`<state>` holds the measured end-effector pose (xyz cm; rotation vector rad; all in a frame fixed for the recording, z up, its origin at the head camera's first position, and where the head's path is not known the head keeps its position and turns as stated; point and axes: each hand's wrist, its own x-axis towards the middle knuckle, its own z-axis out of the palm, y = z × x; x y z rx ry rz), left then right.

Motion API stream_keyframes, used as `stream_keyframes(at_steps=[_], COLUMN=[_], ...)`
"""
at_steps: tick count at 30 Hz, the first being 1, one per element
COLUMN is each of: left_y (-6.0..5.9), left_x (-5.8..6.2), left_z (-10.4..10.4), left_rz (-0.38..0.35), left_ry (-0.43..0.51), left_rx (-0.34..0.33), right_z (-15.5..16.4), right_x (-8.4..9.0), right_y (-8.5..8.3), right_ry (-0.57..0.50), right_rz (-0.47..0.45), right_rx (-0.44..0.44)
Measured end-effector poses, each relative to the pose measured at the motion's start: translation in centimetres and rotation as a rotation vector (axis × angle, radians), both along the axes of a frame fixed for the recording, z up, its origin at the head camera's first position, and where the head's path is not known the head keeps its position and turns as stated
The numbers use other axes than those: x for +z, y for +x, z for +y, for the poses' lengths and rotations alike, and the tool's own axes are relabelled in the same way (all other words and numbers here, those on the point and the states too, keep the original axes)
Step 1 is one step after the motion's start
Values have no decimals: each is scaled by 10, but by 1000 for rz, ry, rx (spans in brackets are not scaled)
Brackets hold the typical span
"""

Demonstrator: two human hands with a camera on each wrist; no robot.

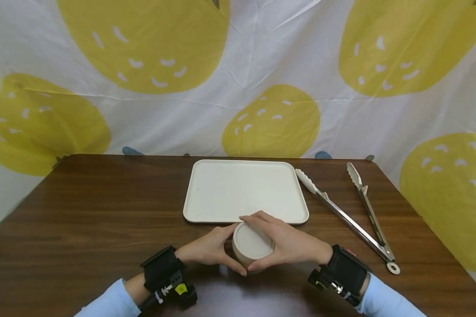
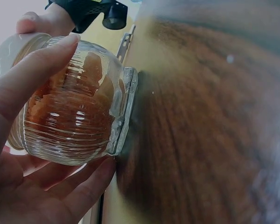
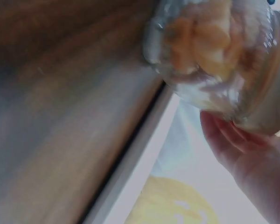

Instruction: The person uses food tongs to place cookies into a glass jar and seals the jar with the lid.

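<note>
The wooden table (image 1: 83,207) carries every item. Beyond the fingertips of both hands lies the cream tray (image 1: 226,189), its near rim just past the knuckles. To the right of the right hand's fingers, well apart, the metal tongs (image 1: 353,215) lie spread in a V on the table. Between the two hands stands the ribbed glass jar (image 2: 72,112), holding pale orange pieces and closed by a cream lid (image 1: 251,241). The left hand (image 1: 208,248) curls its fingers round the jar body, probably to steady it. The right hand (image 1: 287,244) wraps thumb and fingers around the lid edge, a grip suited to turning it.
</note>
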<state>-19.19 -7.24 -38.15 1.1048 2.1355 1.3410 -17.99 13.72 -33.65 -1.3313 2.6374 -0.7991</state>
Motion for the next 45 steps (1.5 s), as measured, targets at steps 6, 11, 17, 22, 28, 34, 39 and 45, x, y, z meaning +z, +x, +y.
stream_keyframes(at_steps=[6, 11, 17, 22, 28, 34, 39, 45], left_y=[1, 2, 3, 4, 4, 3, 2, 3], left_x=[0, 0, -1, -3, -3, -1, 0, 2], left_z=[-1, -1, -2, -2, -2, 0, 1, 2], left_rz=[-21, 6, -2, 4, 24, 34, 49, 45], left_ry=[8, -2, -23, -32, -18, -30, -26, -4], left_rx=[5, 13, 28, 44, 46, 42, 37, 29], right_z=[0, -4, -13, -23, -32, -25, -7, 8], right_x=[-8, -15, -19, -21, -21, -12, 1, -2], right_y=[1, 5, 18, 30, 39, 36, 22, -2], right_ry=[-34, -53, -34, 13, 74, 102, 65, -27], right_rz=[20, 124, 201, 342, 462, 376, 71, -88], right_rx=[-9, -44, -171, -332, -487, -404, -196, 7])
